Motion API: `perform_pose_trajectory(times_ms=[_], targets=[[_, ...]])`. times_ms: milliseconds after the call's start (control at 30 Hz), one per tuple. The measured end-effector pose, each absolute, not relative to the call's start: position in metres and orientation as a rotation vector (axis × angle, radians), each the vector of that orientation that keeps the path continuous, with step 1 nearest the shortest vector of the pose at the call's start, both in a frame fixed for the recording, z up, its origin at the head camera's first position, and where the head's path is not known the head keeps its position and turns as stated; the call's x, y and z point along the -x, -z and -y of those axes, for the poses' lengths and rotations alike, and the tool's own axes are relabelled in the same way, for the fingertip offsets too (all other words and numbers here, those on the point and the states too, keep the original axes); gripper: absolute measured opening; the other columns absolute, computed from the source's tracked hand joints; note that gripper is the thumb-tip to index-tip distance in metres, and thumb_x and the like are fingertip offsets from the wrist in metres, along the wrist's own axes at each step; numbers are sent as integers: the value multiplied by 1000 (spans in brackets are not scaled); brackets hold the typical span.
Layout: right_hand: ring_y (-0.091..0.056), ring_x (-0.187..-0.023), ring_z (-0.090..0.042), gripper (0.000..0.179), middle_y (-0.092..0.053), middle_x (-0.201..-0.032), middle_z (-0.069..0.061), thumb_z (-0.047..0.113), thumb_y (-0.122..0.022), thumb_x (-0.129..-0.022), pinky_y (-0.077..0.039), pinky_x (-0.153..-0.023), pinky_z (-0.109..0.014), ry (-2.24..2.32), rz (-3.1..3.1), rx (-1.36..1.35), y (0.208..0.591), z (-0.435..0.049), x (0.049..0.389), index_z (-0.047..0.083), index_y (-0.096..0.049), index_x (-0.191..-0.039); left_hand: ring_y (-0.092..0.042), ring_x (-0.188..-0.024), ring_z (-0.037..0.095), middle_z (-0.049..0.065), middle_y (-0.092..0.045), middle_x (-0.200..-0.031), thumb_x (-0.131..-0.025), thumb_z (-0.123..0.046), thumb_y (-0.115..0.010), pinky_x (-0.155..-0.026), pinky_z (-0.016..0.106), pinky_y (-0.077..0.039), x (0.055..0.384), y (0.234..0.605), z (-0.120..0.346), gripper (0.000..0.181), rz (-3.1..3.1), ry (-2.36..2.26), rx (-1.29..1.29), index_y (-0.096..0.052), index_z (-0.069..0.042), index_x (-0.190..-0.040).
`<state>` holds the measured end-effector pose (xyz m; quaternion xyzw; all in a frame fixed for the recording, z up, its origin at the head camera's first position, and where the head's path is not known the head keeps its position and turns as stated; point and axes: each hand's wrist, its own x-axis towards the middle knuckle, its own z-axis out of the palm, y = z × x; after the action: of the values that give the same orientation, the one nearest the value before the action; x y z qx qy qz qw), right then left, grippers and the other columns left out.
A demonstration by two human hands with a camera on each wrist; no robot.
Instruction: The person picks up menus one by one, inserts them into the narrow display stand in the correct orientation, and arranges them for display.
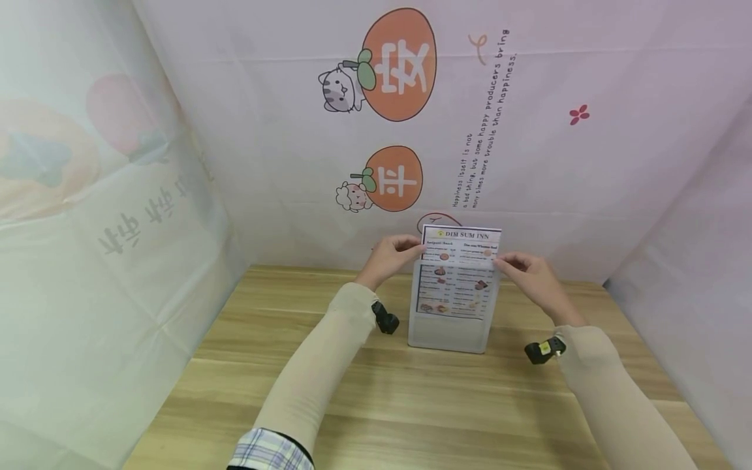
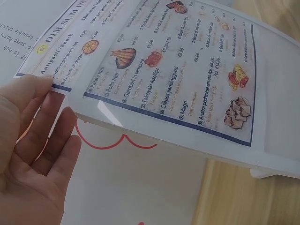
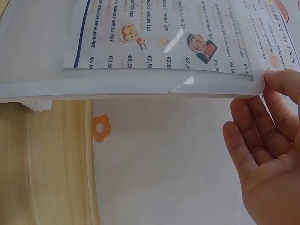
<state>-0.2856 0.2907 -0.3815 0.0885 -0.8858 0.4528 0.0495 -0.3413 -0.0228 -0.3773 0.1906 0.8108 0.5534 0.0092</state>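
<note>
A printed menu sheet (image 1: pixel 461 244), headed DIM SUM INN, sits partly inside a clear, white-edged sign holder (image 1: pixel 448 333). Its top strip sticks out above the holder's upper edge. The holder stands upright on the table, leaning slightly back. My left hand (image 1: pixel 390 257) pinches the sheet's left edge between thumb and index finger, just above the holder's corner; in the left wrist view the other fingers (image 2: pixel 70 154) curl loosely below. On the opposite side, my right hand (image 1: pixel 536 282) pinches the sheet's right edge, thumb right at the holder's top corner (image 3: pixel 257 84).
The wooden table (image 1: pixel 411 411) runs back to a white cloth backdrop (image 1: pixel 282 163) printed with orange fruit and cartoon animals. More printed cloth (image 1: pixel 70 274) hangs on the left. A plain cloth side (image 1: pixel 699 274) closes off the right.
</note>
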Motion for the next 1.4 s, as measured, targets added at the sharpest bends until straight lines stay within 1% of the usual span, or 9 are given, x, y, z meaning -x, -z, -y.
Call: perform_pose_trajectory(times_ms=[167, 267, 400, 600, 800, 1000, 1200, 1400], targets=[[-47, -128, -40, 63, -56, -135, -20, 56, -55, -99, -37, -105, -63, -1430, 2715, -261, 376, -290, 286, 1, -59, -130, -63, -98, 7, -15, -71, -102, -94, -44, -70, -88, 34, -51, 343, 377, 24, 27, -2539, -1731, -592, -75, -24, -112], [-45, -131, -39, 66, -55, -137, -19, 59, -55, -97, -33, -107, -65, -1439, 2716, -237, 371, -289, 287, 3, -57, -133, -63, -99, 8, -14, -71, -102, -94, -44, -70, -89, 35, -51, 343, 377, 24, 26, -2541, -1735, -591, -76, -24, -111], [-47, -130, -36, 66, -58, -133, -16, 62, -56, -95, -33, -108, -63, -1434, 2696, -209, 365, -288, 290, 6, -58, -131, -63, -99, 8, -13, -71, -102, -94, -43, -71, -88, 34, -51, 344, 376, 24, 25, -2536, -1742, -603, -76, -24, -109], [-47, -130, -34, 65, -59, -133, -14, 62, -58, -94, -33, -109, -62, -1412, 2682, -216, 360, -287, 293, 7, -60, -128, -63, -97, 10, -10, -71, -102, -94, -40, -71, -87, 33, -52, 346, 377, 24, 24, -2507, -1777, -611, -75, -23, -111], [-46, -132, -38, 63, -58, -134, -17, 58, -57, -97, -33, -108, -65, -1400, 2681, -244, 360, -288, 292, 4, -59, -130, -63, -98, 9, -12, -71, -102, -95, -40, -70, -88, 34, -51, 343, 377, 24, 23, -2504, -1784, -607, -75, -23, -110], [-46, -131, -37, 64, -58, -134, -17, 59, -58, -96, -33, -109, -63, -1406, 2680, -238, 361, -289, 291, 4, -60, -129, -63, -100, 9, -11, -71, -104, -96, -42, -69, -90, 36, -51, 342, 378, 24, 26, -2489, -1776, -618, -75, -22, -111], [-48, -129, -37, 58, -60, -132, -18, 55, -59, -97, -33, -108, -64, -1442, 2669, -262, 367, -290, 291, 4, -62, -124, -62, -101, 8, -13, -71, -104, -96, -41, -69, -92, 35, -50, 342, 382, 25, 24, -2497, -1763, -616, -75, -23, -110], [-47, -130, -36, 58, -60, -133, -17, 56, -59, -96, -33, -108, -63, -1452, 2684, -247, 374, -290, 290, 5, -62, -125, -63, -98, 11, -11, -71, -101, -94, -38, -71, -89, 35, -51, 340, 386, 25, 21, -2493, -1760, -610, -76, -22, -107]])
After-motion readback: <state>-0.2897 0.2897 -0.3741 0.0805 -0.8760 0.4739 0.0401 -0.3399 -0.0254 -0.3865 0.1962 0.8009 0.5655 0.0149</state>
